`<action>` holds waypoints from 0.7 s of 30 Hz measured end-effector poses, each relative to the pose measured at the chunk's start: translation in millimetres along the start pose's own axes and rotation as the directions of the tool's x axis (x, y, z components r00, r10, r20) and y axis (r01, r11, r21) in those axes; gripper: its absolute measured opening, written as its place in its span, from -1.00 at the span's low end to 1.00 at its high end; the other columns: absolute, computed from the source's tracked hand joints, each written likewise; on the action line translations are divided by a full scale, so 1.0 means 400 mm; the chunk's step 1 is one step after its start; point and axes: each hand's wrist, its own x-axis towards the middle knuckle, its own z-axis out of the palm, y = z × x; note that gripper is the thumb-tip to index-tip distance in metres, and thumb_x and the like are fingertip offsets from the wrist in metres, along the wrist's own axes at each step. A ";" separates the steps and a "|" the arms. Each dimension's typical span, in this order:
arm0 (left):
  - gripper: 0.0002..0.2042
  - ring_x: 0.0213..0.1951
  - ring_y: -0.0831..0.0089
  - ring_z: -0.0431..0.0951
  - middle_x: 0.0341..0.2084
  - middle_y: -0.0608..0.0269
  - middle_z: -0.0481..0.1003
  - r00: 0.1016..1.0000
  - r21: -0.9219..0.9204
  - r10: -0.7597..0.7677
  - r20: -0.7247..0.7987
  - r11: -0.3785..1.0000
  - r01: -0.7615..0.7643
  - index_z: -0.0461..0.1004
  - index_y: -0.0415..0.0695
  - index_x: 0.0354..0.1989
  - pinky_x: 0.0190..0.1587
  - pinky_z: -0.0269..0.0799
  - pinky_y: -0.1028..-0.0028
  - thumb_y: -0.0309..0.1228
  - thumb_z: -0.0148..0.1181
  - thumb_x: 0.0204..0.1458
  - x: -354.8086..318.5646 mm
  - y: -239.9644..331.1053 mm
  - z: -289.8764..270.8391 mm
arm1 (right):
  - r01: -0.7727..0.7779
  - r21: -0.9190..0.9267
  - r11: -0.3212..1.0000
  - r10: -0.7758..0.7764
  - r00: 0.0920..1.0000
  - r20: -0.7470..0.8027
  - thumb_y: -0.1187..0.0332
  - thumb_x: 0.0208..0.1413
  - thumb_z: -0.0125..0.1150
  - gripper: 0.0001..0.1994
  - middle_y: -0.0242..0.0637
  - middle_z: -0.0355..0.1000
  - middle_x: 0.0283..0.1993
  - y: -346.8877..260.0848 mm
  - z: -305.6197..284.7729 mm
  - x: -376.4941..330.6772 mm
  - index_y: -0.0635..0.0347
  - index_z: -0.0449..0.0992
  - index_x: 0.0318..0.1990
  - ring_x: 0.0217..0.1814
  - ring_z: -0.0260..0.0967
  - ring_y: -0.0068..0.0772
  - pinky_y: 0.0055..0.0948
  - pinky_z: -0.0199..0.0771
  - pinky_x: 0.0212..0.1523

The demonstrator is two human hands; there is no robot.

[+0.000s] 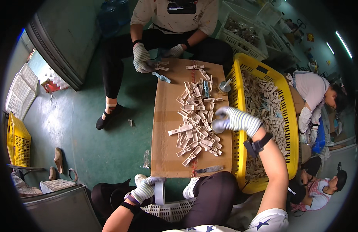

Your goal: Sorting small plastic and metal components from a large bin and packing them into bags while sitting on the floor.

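Observation:
Beige plastic clothespins lie in a loose heap on a cardboard sheet before me. My right hand, in a striped glove, hovers at the heap's right edge. Its thumb and fingers are apart, and no clothespin shows between them. Low on the left, by the near edge of the cardboard, my gloved left hand is closed on a grey ring-shaped roll, which looks like tape. A blue clothespin lies at the top of the heap beside a metal piece with a stem.
A yellow crate full of clothespins stands right of the cardboard. Opposite sits another person with gloved hands near a light blue clothespin. A dark flat strip lies at the near edge. Other people work at the far right.

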 end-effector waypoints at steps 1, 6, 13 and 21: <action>-0.79 -0.23 0.38 0.54 -0.31 0.14 0.54 1.000 0.003 -0.004 0.011 1.000 0.004 0.50 -0.35 -0.25 -0.11 0.45 0.47 -0.66 0.23 -0.13 -0.002 0.005 0.018 | -0.066 -0.050 0.997 0.073 0.989 0.130 -0.04 -0.08 0.34 -0.35 -0.04 0.43 -0.05 -0.014 0.014 -0.013 0.21 0.37 0.08 -0.05 0.45 -0.20 -0.27 0.44 0.00; -0.86 -0.46 0.43 0.54 -0.50 0.20 0.52 0.998 0.063 0.040 -0.047 0.997 -0.037 0.53 -0.31 -0.38 -0.38 0.48 0.48 -0.54 0.32 -0.12 -0.003 0.002 0.026 | -0.154 -0.333 0.930 0.125 0.986 -0.107 0.29 -0.05 0.22 -0.72 -0.05 0.51 -0.24 0.010 0.060 -0.016 0.18 0.49 -0.16 -0.15 0.47 -0.05 -0.25 0.45 -0.07; -0.86 -0.47 0.46 0.53 -0.50 0.21 0.52 0.993 0.116 0.009 -0.122 0.993 0.005 0.54 -0.29 -0.38 -0.38 0.47 0.49 -0.52 0.32 -0.11 -0.017 0.011 0.037 | -0.291 -0.047 0.956 0.190 0.731 -0.656 0.41 0.04 0.08 -0.92 -0.03 0.40 -0.38 0.120 -0.039 0.067 0.19 0.44 -0.33 -0.27 0.40 -0.10 -0.22 0.42 -0.17; -0.88 -0.46 0.53 0.50 -0.49 0.27 0.52 0.985 0.270 0.173 -0.005 0.949 -0.165 0.55 -0.27 -0.35 -0.38 0.43 0.52 -0.53 0.28 -0.07 -0.015 0.008 0.019 | -0.337 -0.212 0.917 0.073 0.666 -0.743 0.38 0.07 0.02 -0.87 -0.09 0.42 -0.39 0.235 -0.006 0.239 0.19 0.47 -0.32 -0.36 0.33 -0.14 -0.30 0.36 -0.25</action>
